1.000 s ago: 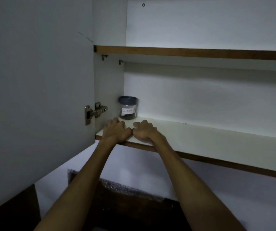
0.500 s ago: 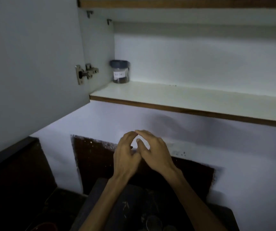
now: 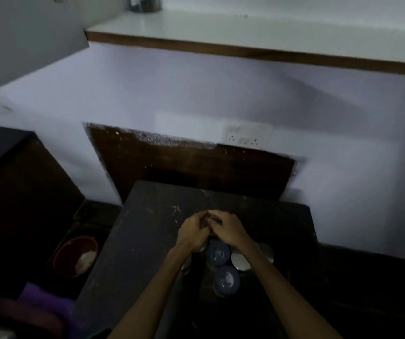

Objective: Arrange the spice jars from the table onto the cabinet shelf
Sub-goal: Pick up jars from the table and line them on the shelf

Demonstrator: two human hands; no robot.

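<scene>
A dim room, seen from above the person's arms. Both hands meet over the far end of a cluster of round-lidded spice jars (image 3: pixel 218 252) on a dark, scuffed, matte table (image 3: pixel 133 253). The left hand (image 3: pixel 193 232) and the right hand (image 3: pixel 229 230) have their fingers curled inward and touching at twelve o'clock of the cluster. They seem to close around something between them, probably a jar, but it is hidden, so I cannot tell whether either hand grips anything.

Nearest the wrists sit two jars with smooth blue-grey plastic lids, the nearer one (image 3: pixel 226 280) at six o'clock of the cluster. Shiny metal-lidded jars (image 3: pixel 240 261) stand at about three o'clock, partly under the right forearm; another pale lid peeks out at nine o'clock under the left wrist.

The target, a white laminate cabinet shelf (image 3: pixel 245 28) with a brown wooden edge, runs across the top of the view at twelve o'clock, well above the table. One dark-lidded glass jar (image 3: pixel 144 4) already stands at its far left corner, cut off by the frame.

To do this step well, I judge the person should take one jar by its sides, lift straight up clear of its tightly packed neighbours, and set it beside the shelved one; smooth lids could slip.

A reddish round bowl (image 3: pixel 75 255) with something pale inside sits low at nine o'clock, off the table.
</scene>
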